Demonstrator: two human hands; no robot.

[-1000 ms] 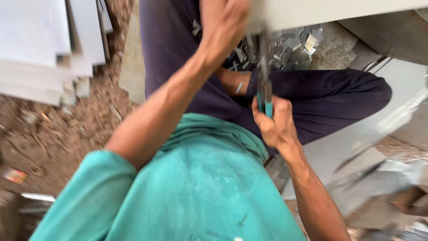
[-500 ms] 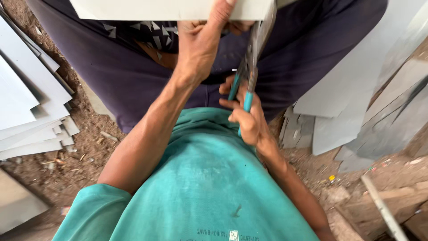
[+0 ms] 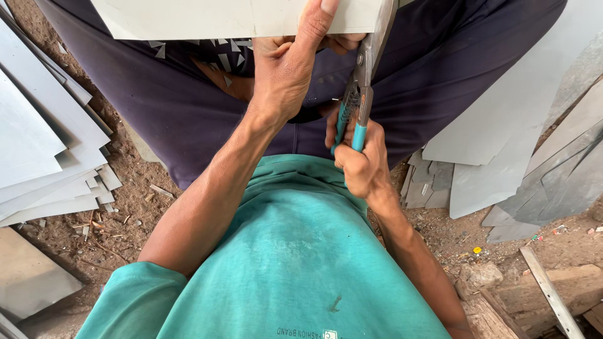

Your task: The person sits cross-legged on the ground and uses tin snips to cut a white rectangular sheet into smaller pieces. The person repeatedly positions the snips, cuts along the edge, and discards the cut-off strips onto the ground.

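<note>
Head cam: left hand [image 3: 286, 78] pinches the lower edge of a flat pale grey metal sheet [image 3: 239, 16] held over the lap, thumb on top. Right hand [image 3: 358, 157] is clenched round the teal-handled tin snips [image 3: 364, 81], blades up at the sheet's right edge. I'd say keep the sheet steady and the left fingers well off the cut line. Grey sheet stacks [image 3: 44, 144] sit left, loose grey offcuts [image 3: 496, 169] right, tiny triangular clippings [image 3: 223, 56] on the dark trousers. Nothing blocks the snips.

Free room: bare dirt ground [image 3: 135, 201] beside the left arm (littered with scraps). Obstructions: stacked grey sheets [image 3: 44, 144] at left, leaning grey panels [image 3: 502, 144] at right, pale sheet [image 3: 207, 17] held overhead.
</note>
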